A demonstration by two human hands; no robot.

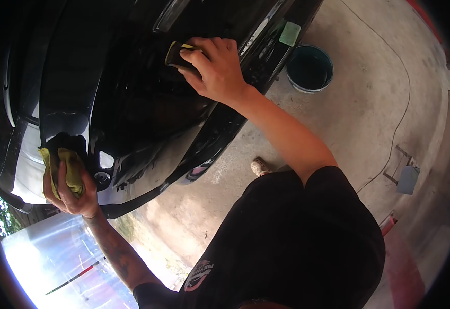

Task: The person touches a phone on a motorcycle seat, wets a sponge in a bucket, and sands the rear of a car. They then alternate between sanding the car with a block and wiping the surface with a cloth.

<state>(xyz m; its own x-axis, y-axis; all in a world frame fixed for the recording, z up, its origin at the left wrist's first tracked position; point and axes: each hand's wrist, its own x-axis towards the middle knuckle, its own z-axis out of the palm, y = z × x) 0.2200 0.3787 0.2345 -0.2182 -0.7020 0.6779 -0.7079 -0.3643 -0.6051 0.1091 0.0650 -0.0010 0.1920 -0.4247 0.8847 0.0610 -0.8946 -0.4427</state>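
Note:
The glossy black car body (147, 92) fills the upper left of the head view. My right hand (217, 67) is closed around a small black sponge block with a yellow edge (176, 54), which is pressed to a dark panel. Farther left, my left hand (74, 193) grips a folded yellow-green cloth (72, 170), black on its far side. That cloth rests against the bodywork near a light-coloured reflection and a round fitting (102, 178). My fingers partly hide both things.
A green pad (289, 34) lies on the car's edge, above a dark bucket of liquid (310, 68) on the concrete floor (358, 77). A thin cable (409, 92) runs across the floor. A grey flat object on a metal frame (408, 179) stands at right.

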